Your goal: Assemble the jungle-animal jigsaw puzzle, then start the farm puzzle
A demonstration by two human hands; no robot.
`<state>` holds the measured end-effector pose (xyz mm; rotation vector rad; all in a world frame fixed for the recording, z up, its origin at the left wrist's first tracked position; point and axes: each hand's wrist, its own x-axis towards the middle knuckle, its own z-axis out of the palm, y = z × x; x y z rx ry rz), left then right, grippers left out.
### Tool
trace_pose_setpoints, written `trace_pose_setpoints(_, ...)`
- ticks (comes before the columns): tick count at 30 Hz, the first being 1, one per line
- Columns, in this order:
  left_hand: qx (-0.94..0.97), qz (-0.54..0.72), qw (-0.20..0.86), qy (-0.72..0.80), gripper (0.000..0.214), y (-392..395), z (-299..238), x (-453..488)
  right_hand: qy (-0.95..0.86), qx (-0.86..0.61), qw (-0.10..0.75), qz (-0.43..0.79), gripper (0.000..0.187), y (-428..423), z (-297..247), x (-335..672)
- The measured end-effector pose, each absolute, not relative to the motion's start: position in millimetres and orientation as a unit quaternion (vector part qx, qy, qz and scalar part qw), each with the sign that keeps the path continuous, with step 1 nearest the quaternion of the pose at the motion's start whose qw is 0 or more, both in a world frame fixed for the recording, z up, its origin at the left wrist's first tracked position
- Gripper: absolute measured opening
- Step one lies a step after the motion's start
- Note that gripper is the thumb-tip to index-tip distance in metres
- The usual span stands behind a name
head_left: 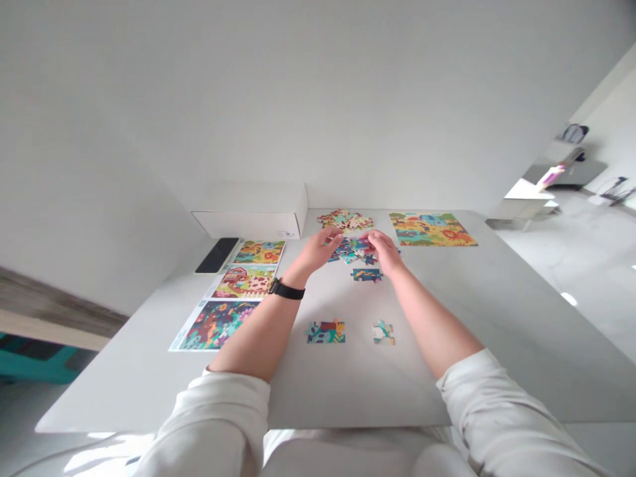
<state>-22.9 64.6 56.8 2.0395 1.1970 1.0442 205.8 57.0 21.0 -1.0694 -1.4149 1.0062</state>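
Observation:
Both my hands reach to a small heap of dark blue and teal puzzle pieces [354, 250] at the middle of the white table [497, 318]. My left hand [320, 248], with a black watch on its wrist, has its fingers curled on the heap's left side. My right hand [383, 249] pinches at the heap's right side. What each holds is too small to name. A joined blue piece [366, 274] lies just in front of the heap. Nearer me lie a joined pair [325, 331] and a single piece [383, 332].
A second heap of loose pieces [345, 219] and a finished yellow puzzle [430, 228] lie at the far edge. Three picture cards [243, 281] run down the left, beside a black phone [217, 255] and a white box [253, 211].

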Motion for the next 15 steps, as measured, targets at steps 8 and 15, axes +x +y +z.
trace_pose_setpoints(8, 0.801, 0.316, 0.266, 0.433, 0.029, -6, 66, -20, -0.651, -0.4, 0.475, 0.436, 0.043, -5, 23, 208)
trace_pose_setpoints(15, 0.792, 0.294, 0.319, 0.43, 0.027, -36, 39, -23, -0.685, -0.409, 0.429, 0.423, 0.048, -34, 17, 204)
